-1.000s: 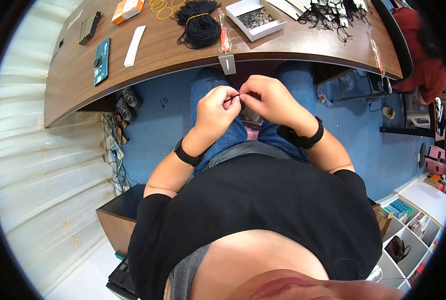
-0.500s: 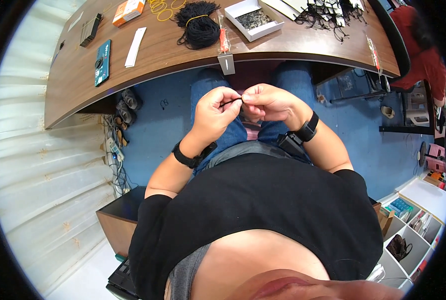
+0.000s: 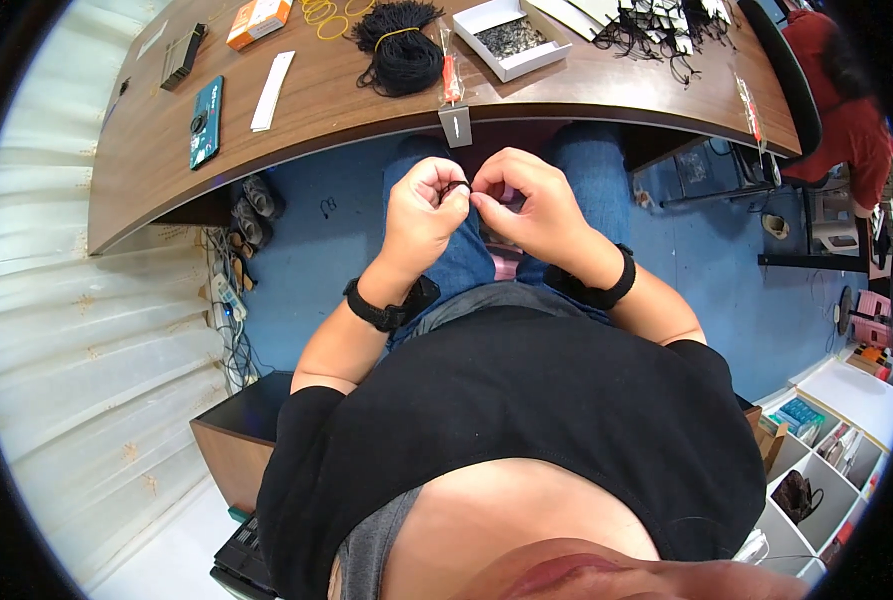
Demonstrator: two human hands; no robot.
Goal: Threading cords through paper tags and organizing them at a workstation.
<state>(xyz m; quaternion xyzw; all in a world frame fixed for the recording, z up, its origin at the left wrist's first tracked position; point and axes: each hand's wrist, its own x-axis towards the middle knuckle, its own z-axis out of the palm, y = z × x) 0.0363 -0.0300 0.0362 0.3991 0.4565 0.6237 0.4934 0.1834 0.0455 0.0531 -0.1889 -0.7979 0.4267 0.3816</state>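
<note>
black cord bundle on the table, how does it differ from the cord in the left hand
The black cord bundle is a thick mass of strands; the held cord looks thin. The bundle lies on the brown table with a yellow band across it; the held cord is pinched in the left hand. Both are black.

Cord (image 3: 454,186): black. Cord bundle (image 3: 408,68): black; its tie band (image 3: 396,32): yellow. Loose loops (image 3: 333,38): yellow. Small carton (image 3: 257,24): orange and white. Shallow tray (image 3: 533,65): white; contents (image 3: 511,39): speckled black and pale grey. Flat case (image 3: 205,130): teal, with black round detail. Paper strips (image 3: 272,92): white. Bench (image 3: 321,85): brown, streaked with darker wood grain. Curtain (image 3: 66,340): cream-white, scattered with small tan motifs. Floor (image 3: 291,290): blue. Jeans (image 3: 598,180): blue, paler in patches. Shirt (image 3: 516,400): plain black. Wrist straps (image 3: 369,311): black. Co-worker's top (image 3: 826,85): red. Cubby shelf (image 3: 846,398): white.
</note>
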